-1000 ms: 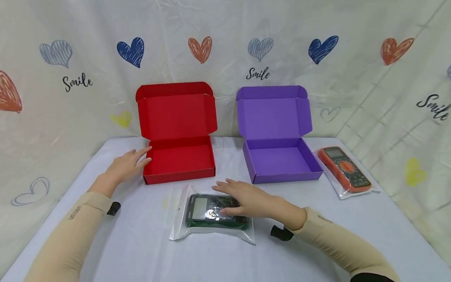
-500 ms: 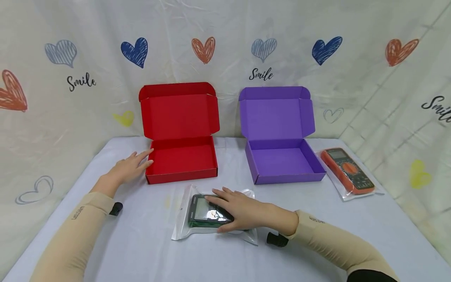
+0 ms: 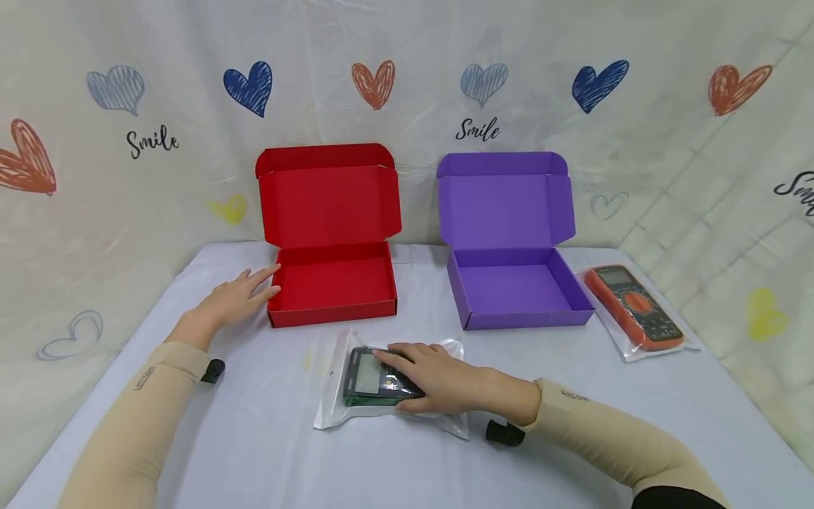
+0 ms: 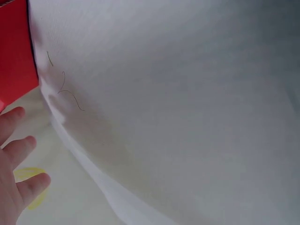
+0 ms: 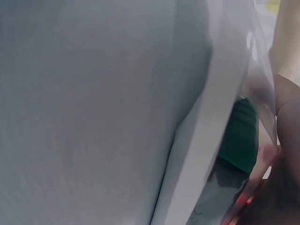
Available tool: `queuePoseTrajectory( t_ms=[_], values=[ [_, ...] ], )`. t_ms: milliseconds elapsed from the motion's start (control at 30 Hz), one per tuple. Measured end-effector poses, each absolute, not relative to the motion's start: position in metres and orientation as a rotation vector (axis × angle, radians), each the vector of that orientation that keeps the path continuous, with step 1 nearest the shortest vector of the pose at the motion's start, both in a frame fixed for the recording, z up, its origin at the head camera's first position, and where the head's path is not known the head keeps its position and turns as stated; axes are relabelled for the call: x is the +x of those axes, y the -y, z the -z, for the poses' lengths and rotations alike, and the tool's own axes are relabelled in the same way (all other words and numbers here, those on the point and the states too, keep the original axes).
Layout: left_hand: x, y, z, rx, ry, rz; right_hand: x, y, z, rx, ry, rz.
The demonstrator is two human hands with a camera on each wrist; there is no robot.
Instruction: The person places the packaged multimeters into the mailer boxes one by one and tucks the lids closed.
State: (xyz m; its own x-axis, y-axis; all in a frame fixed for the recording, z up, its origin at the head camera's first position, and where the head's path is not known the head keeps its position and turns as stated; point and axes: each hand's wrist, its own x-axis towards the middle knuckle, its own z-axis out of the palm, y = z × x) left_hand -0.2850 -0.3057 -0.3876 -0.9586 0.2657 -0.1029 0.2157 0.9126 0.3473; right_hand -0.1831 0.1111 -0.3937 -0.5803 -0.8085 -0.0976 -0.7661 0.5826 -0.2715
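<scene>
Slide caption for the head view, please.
Left grip at an open red box, right grip on a bagged black device; an open purple box and a bagged orange multimeter sit farther right.

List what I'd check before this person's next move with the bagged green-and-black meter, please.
1. Red box ready: ok; lid raised, nothing visible inside.
2. Purple box ready: ok; also open, with nothing visible inside.
3. Left grip near the red box: ok; at its left wall.
4. Right grip placed on the green-and-black meter: ok; the hand spans it, thumb toward the near edge.
5. Hold firm enough to lift: cannot tell; pressure doesn't show.
6. Green-and-black meter boxed: not ok; it lies in its clear bag in front of the boxes.
</scene>
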Motion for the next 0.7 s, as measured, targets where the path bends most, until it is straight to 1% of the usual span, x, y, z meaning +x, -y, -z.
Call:
queuePoseTrajectory(
  t_ms=[233, 700],
  values=[
    [-0.2864, 0.3055, 0.3858, 0.347, -2.920, -0.501, -0.1831, -0.1102, 0.3934, -1.406, -2.630, 0.218],
    [-0.2866, 0.3051, 0.3891, 0.340, -2.916, -0.523, -0.1851, -0.1104, 0.3916, -1.433, -2.617, 0.186]
  ],
)
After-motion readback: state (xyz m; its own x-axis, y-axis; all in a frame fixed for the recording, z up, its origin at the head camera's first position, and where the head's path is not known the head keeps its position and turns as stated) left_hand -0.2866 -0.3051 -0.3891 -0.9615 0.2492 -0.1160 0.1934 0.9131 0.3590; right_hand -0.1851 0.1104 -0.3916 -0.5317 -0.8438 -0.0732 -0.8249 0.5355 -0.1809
